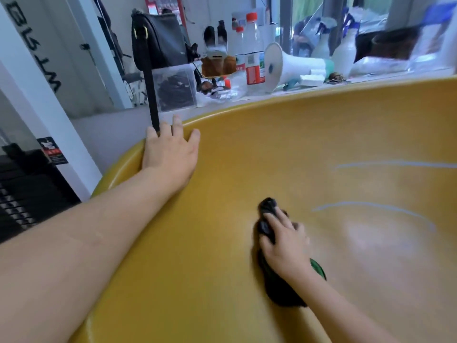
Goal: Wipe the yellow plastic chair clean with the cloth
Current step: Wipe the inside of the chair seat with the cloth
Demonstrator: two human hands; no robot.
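My right hand (284, 240) pinches the dark cloth (268, 222) against the chair (222, 243). Two pale streaks (371, 206) lie right of that grip, long axes left-right. My left hand (170, 149), fingers spread, braces the rim, farther away.

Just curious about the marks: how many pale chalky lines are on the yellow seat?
2: upper line runs to the right edge; lower line curves right of the cloth. Others may lie out of view.

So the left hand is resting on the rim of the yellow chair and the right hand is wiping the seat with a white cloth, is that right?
Not quite. The cloth is black, not white, as the head view shows. The rest stands: the left hand rests on the rim of the yellow chair, and the right hand holds the cloth against the seat.
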